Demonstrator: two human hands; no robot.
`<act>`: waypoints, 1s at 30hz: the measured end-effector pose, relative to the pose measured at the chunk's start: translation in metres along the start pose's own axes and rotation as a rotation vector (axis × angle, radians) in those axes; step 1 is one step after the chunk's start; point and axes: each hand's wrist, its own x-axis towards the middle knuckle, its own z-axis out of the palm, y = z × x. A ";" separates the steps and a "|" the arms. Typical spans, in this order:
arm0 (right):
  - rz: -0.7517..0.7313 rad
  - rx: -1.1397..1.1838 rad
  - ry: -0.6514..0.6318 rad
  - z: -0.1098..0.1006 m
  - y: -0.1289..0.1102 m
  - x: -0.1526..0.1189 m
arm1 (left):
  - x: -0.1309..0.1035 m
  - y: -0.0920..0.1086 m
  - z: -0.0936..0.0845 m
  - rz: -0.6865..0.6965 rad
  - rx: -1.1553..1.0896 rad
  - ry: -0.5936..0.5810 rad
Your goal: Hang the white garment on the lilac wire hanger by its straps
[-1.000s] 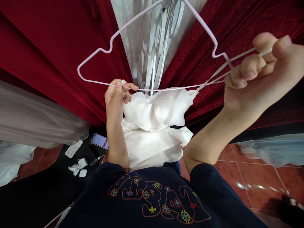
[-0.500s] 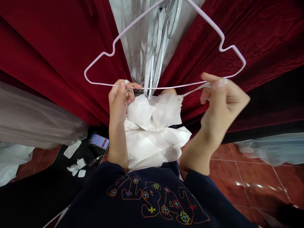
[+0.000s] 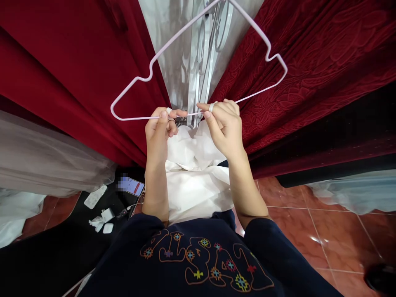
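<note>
Fingers of the left hand (image 3: 157, 130) and right hand (image 3: 228, 130) are pinching the wire hanger (image 3: 134, 119). The white strap (image 3: 211, 107) is apparently needing steady tension.

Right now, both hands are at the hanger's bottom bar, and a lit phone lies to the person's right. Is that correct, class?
Not quite: the head view shows the lit phone to the person's left. The left hand and right hand are indeed at the hanger's bottom bar.
</note>
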 end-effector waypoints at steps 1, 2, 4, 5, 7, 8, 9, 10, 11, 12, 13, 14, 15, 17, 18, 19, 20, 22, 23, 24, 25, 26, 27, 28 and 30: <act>-0.006 -0.007 -0.008 0.001 0.002 0.000 | 0.000 -0.002 -0.002 0.005 -0.008 -0.008; -0.009 -0.011 -0.003 0.001 0.003 -0.001 | 0.001 -0.003 -0.006 0.017 -0.021 -0.018; -0.002 -0.012 0.036 0.001 0.004 -0.003 | 0.002 -0.004 -0.018 0.071 -0.048 -0.011; 0.006 -0.012 0.057 0.001 0.004 -0.004 | 0.003 -0.004 -0.026 0.117 -0.056 0.011; 0.021 -0.010 0.079 0.000 0.004 -0.005 | 0.005 -0.001 -0.045 0.244 -0.043 0.096; 0.027 -0.008 0.082 -0.001 0.004 -0.006 | 0.006 0.002 -0.055 0.318 -0.018 0.153; 0.032 -0.004 0.085 -0.001 0.005 -0.007 | 0.007 0.005 -0.064 0.402 0.022 0.220; 0.033 0.001 0.088 -0.001 0.005 -0.007 | 0.007 0.007 -0.073 0.486 0.071 0.290; 0.031 0.005 0.090 -0.001 0.006 -0.007 | 0.008 0.010 -0.081 0.560 0.125 0.351; 0.027 0.008 0.091 -0.001 0.006 -0.007 | 0.008 0.013 -0.086 0.625 0.174 0.403; 0.022 0.007 0.091 0.000 0.007 -0.007 | 0.008 0.015 -0.089 0.674 0.211 0.440; 0.015 0.005 0.089 0.001 0.007 -0.007 | 0.009 0.018 -0.090 0.704 0.236 0.455; 0.007 0.001 0.087 0.002 0.008 -0.008 | 0.009 0.022 -0.089 0.713 0.253 0.434; -0.011 -0.003 0.088 0.004 0.008 -0.008 | 0.009 0.030 -0.081 0.692 0.279 0.328; -0.022 -0.004 0.091 0.004 0.007 -0.009 | 0.010 0.036 -0.075 0.665 0.301 0.243; -0.028 -0.007 0.096 0.005 0.007 -0.010 | 0.012 0.043 -0.069 0.628 0.328 0.143; -0.029 -0.012 0.099 0.005 0.007 -0.010 | 0.014 0.050 -0.063 0.593 0.361 0.047; -0.026 -0.026 0.096 0.005 0.006 -0.012 | 0.021 0.064 -0.051 0.542 0.454 -0.089; -0.023 -0.033 0.093 0.005 0.006 -0.013 | 0.025 0.071 -0.046 0.524 0.511 -0.130; -0.022 -0.040 0.090 0.005 0.006 -0.014 | 0.030 0.077 -0.042 0.515 0.564 -0.154; -0.024 -0.043 0.088 0.005 0.006 -0.015 | 0.035 0.082 -0.039 0.506 0.613 -0.166; -0.028 -0.042 0.089 0.005 0.005 -0.016 | 0.039 0.086 -0.036 0.502 0.650 -0.165; -0.033 -0.037 0.094 0.006 0.005 -0.017 | 0.042 0.087 -0.035 0.492 0.675 -0.162; -0.039 -0.031 0.102 0.006 0.004 -0.017 | 0.045 0.087 -0.034 0.487 0.682 -0.151; -0.060 -0.011 0.116 0.007 0.002 -0.018 | 0.046 0.078 -0.034 0.498 0.625 -0.060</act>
